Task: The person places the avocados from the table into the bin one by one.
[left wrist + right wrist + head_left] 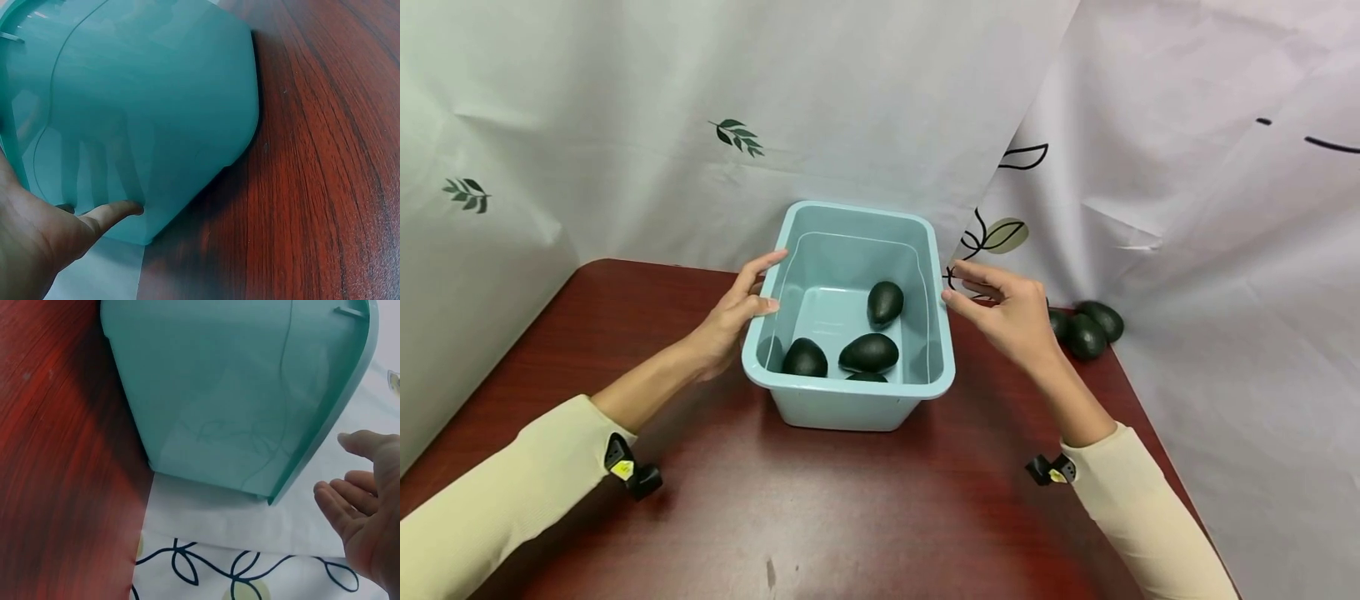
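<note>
A light blue plastic bin (848, 390) stands on a dark red wooden table (850, 517). Several dark avocados (869, 352) lie on its floor. My left hand (751, 293) rests against the bin's left rim with its fingers straight; in the left wrist view one finger (119, 210) touches the bin's outer wall (156, 106). My right hand (992, 304) hovers just beside the right rim with relaxed fingers and holds nothing. The right wrist view shows that hand (362, 506) a little apart from the bin's wall (219, 394).
More avocados (1086, 333) lie on the table at the far right, against a white curtain (1187, 250) printed with leaves. The curtain closes off the back and both sides. Bare wood stretches in front of the bin.
</note>
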